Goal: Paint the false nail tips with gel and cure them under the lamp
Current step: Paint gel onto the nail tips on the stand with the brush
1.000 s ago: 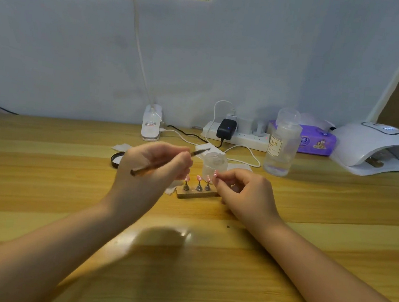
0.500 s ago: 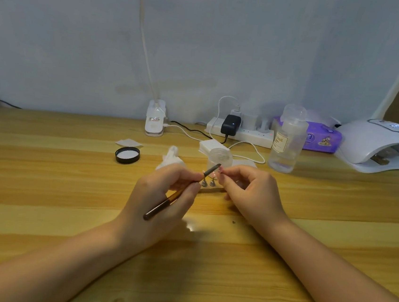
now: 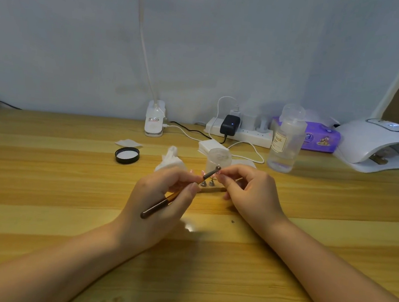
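My left hand (image 3: 161, 196) grips a brown gel brush (image 3: 179, 194), its tip raised toward my right fingers. My right hand (image 3: 248, 193) pinches a nail tip on its small stand (image 3: 221, 176), and the brush tip touches it. Below sits a small wooden holder (image 3: 210, 189) with two metal stands (image 3: 207, 183) that carry nail tips. A small clear jar (image 3: 218, 159) stands right behind the holder. The white curing lamp (image 3: 381, 146) sits at the far right of the table.
A crumpled white wipe (image 3: 171, 161) and a black lid (image 3: 127, 155) lie left of the holder. A clear liquid bottle (image 3: 285, 145), a power strip (image 3: 241, 132) with cables, a purple wipes pack (image 3: 318, 138) and a desk-lamp clamp (image 3: 154, 121) line the back edge.
My left hand dropped and moved right, swinging the brush so its tip meets the nail tip in my right fingers. The white wipe and black lid came into view.
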